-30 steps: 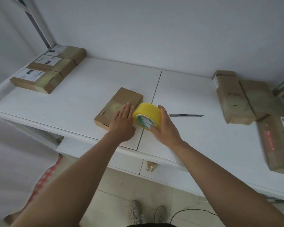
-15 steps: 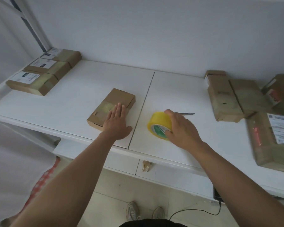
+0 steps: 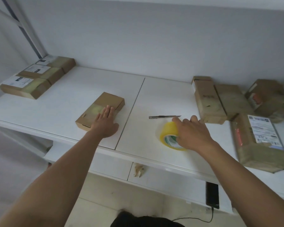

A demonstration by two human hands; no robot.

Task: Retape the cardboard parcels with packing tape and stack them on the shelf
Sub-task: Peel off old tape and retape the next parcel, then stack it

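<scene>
On the white shelf (image 3: pixel 64 115), the left hand (image 3: pixel 105 125) is pressing flat-fingered on a cardboard parcel (image 3: pixel 100 110) while the right hand (image 3: pixel 193 133) is lying loose-fingered over the yellow tape roll (image 3: pixel 168 134).

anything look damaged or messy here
Yes. The large parcel at the right edge looks crumpled, with torn wrap at its near corner. The utility knife lies loose beside the tape roll.
</scene>
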